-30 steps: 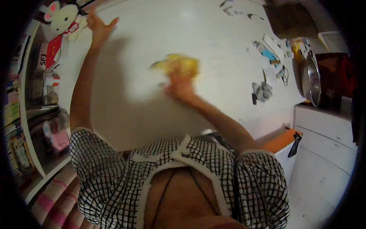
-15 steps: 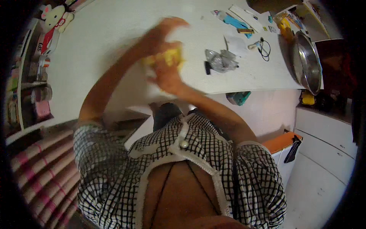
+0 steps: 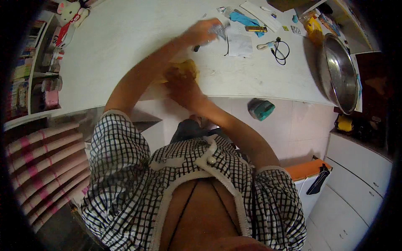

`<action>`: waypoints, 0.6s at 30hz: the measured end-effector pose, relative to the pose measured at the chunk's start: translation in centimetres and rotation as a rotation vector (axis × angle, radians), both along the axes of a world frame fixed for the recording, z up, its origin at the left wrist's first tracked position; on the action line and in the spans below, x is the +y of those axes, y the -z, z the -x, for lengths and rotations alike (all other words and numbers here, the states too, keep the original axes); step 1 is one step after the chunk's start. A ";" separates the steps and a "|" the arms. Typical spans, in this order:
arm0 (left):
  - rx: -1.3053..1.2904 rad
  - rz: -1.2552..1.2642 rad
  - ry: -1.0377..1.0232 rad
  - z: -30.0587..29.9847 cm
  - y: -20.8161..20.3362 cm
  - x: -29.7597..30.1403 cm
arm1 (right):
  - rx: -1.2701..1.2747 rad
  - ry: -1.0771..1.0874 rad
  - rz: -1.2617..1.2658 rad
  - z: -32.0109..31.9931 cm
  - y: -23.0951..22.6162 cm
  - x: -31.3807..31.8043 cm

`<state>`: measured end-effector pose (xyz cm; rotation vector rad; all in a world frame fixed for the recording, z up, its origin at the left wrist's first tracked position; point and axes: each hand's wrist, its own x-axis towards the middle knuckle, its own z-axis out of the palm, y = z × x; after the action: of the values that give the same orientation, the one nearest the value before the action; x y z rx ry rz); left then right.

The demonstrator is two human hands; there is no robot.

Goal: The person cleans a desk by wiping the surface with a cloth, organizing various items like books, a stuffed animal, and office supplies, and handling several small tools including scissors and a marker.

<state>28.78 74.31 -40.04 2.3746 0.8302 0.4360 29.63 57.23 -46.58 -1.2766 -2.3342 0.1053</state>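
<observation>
My left hand (image 3: 201,32) reaches over the white table (image 3: 113,54), its fingers closed on a crumpled clear plastic bag (image 3: 219,31). A small black piece (image 3: 197,48) lies just under that hand. Nearer to me, my right hand (image 3: 184,88) presses on a bunched yellow cloth (image 3: 187,68) that lies on the table. Its fingers are bent over the cloth and somewhat blurred. Beside the plastic bag is a sheet of white paper (image 3: 240,47).
Farther right lie a blue cloth (image 3: 245,19), a yellow-and-black strip (image 3: 256,29) and a coiled black cable (image 3: 279,52). A steel basin (image 3: 341,75) leans at the table's right end. Left stand shelves with a plush toy (image 3: 70,13). Below the front edge is a green object (image 3: 263,110).
My left hand has taken hold of the plastic bag and moved it away from the front edge. My right hand stays at the yellow cloth. The view has shifted slightly.
</observation>
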 end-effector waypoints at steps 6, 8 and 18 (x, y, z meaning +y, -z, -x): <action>-0.619 0.776 -0.156 5.4 -2.5 1.2 | -0.021 -0.129 0.064 -10.0 1.0 1.9; -0.749 0.999 -0.128 5.4 -2.3 1.4 | -0.014 0.012 -0.005 -15.5 2.8 2.9; -0.974 0.852 -0.183 0.1 -3.0 -3.5 | 1.308 0.302 0.677 -14.8 -7.3 4.8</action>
<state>28.69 70.77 -37.04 1.0899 0.5686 0.9634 44.38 61.99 -39.31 -1.2053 -0.9632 1.2690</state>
